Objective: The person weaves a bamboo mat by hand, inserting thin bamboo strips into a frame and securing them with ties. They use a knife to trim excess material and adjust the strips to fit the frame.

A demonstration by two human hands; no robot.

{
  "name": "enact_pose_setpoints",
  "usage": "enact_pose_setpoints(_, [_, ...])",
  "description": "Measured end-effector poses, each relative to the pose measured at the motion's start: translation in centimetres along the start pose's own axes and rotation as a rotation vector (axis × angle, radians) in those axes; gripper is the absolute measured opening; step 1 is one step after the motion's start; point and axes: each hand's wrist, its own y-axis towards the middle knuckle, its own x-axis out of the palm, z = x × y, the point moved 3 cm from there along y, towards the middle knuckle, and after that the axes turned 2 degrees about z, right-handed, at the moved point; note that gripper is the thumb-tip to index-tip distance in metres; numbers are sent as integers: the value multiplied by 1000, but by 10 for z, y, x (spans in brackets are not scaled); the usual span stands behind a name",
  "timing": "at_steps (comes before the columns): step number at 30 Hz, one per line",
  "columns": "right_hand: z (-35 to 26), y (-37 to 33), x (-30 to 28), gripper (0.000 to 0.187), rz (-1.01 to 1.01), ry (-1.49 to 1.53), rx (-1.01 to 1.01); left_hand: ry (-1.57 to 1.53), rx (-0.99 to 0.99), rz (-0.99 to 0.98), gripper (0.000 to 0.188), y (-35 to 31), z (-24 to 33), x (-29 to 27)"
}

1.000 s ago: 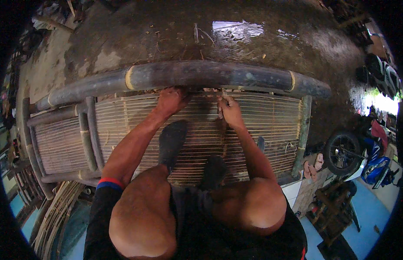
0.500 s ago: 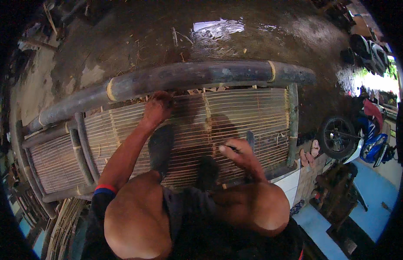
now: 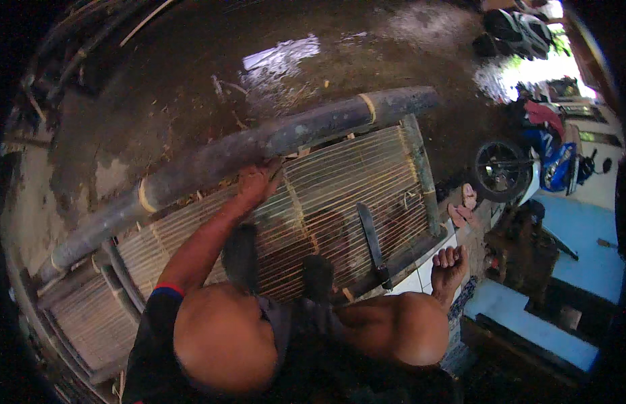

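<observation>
A bench-like frame of dark bamboo poles holds a panel of thin slats [image 3: 357, 158], tied across with pale strips. My left hand [image 3: 256, 183] is at the panel's far edge, against the underside of the thick bamboo pole [image 3: 259, 143]. Its fingers are bent and partly hidden, and whatever they pinch is not visible. Beyond the panel's right end, my right hand [image 3: 449, 266] is raised with its fingers curled in; anything thin inside them is too small to make out. A machete [image 3: 370, 232] with a dark blade lies across the slats, between my hands.
My knees and feet are over the near side of the panel. Pink sandals [image 3: 464, 209] lie past the right end, beside white tiles [image 3: 411, 283]. A blue motorbike [image 3: 555, 161] stands farther right. Wet dark floor [image 3: 192, 87] stretches behind the pole.
My right hand has swung from above the slats out to the right, uncovering the machete. My left hand stays by the far pole. The whole view has turned and shifted.
</observation>
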Motion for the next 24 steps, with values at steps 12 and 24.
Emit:
enact_pose_setpoints(12, [136,-18,-59,38,142,-1350,-199,-488,591,66,46,32,65,-60])
enact_pose_setpoints(24, [197,155,132,39,-354,-1779,-868,-131,759,-410,47,-2,81,-193])
